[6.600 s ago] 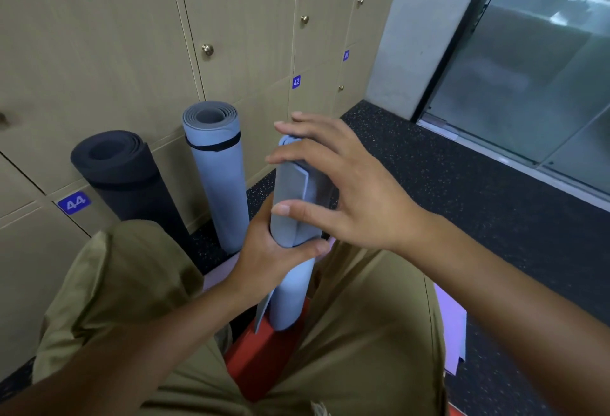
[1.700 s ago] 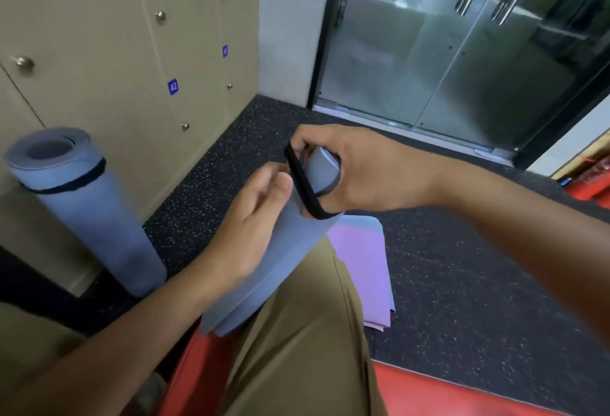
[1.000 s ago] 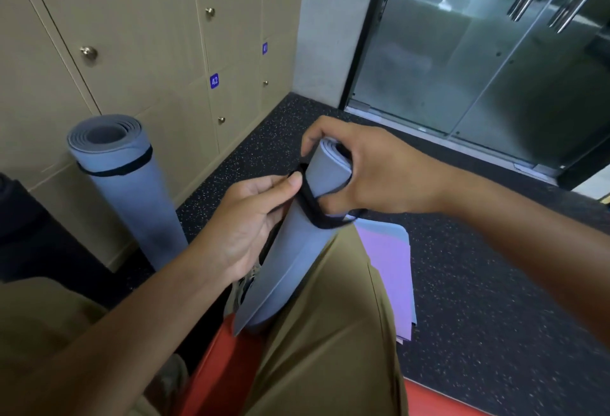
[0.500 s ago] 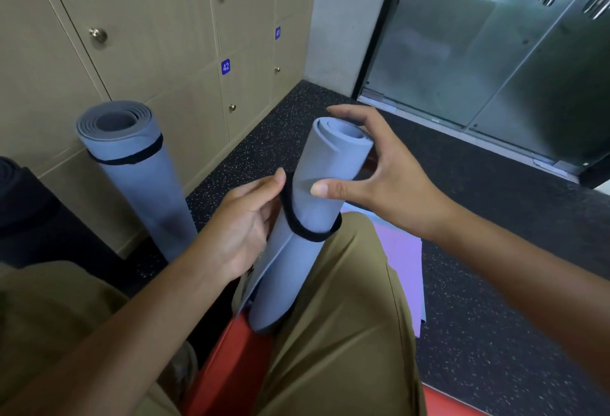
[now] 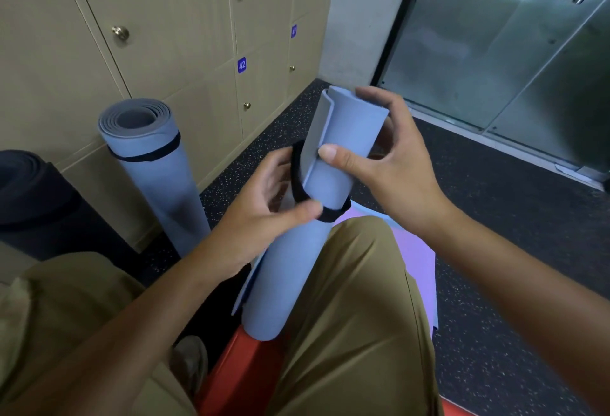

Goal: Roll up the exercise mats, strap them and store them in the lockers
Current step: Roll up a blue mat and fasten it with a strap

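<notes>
Gripping blue mat (image 5: 333, 164) | right hand (image 5: 389, 164) top | left hand (image 5: 264, 204) pinching strap (image 5: 298, 181)

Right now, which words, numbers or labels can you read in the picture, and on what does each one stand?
"42": white digits on a small blue tag at the corner of a beige locker door.
"41": a second blue tag on a locker door further along; small and blurred, so this reading is uncertain.
No text shows on the blue mat held in the hands, its black strap, or the strapped blue mat standing by the lockers.
</notes>
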A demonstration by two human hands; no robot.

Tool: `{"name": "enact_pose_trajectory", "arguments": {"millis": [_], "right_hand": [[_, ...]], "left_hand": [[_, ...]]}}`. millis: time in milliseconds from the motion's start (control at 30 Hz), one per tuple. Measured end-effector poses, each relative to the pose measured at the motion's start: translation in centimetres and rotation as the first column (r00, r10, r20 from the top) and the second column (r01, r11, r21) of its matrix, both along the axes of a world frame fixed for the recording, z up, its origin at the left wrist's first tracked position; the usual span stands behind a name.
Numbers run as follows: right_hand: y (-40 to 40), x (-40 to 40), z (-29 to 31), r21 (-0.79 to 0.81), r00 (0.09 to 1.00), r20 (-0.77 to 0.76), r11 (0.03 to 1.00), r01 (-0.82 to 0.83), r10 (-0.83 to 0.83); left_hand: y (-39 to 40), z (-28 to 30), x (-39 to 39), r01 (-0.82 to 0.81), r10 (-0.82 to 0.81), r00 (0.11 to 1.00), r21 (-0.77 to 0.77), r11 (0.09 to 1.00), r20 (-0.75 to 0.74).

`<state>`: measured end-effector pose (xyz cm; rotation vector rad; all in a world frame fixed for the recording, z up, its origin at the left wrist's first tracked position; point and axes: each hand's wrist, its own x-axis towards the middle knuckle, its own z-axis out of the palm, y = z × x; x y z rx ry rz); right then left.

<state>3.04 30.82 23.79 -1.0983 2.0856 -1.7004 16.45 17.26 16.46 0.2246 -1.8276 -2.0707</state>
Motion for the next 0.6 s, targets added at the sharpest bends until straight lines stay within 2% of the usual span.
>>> {"name": "enact_pose_trajectory", "arguments": {"millis": [67, 133, 233, 400, 600], "right_hand": [[-0.7, -0.1, 0.2, -0.025, 0.999, 0.013, 0.999, 0.035, -0.035], [-1.4, -0.2, 0.2, -0.024, 0.999, 0.020, 0.999, 0.045, -0.045], [-2.7, 0.0, -0.4, -0.010, 0.999, 0.022, 0.999, 0.035, -0.035], [-5.6, 1.2, -1.5, -0.022, 1.000, 0.011, 1.000, -0.015, 0.015], [-10.0, 2.2, -2.7, 0.030, 0.986, -0.020, 0.986, -0.162, 0.163]], "left_hand": [[-0.7, 0.0, 0.0, 0.026, -0.013, 0.998, -0.234, 0.972, 0.056], [-1.6, 0.0, -0.2, 0.026, 0.038, 0.989, -0.428, 0.904, 0.140], [-2.4, 0.2, -0.3, -0.018, 0.164, 0.966, -0.587, 0.810, 0.198], [-3.3, -0.3, 0.0, -0.270, 0.395, 0.911, -0.554, 0.788, 0.117], [-6.5, -0.9, 1.2, -0.414, 0.494, 0.867, -0.466, 0.782, 0.059]]}}
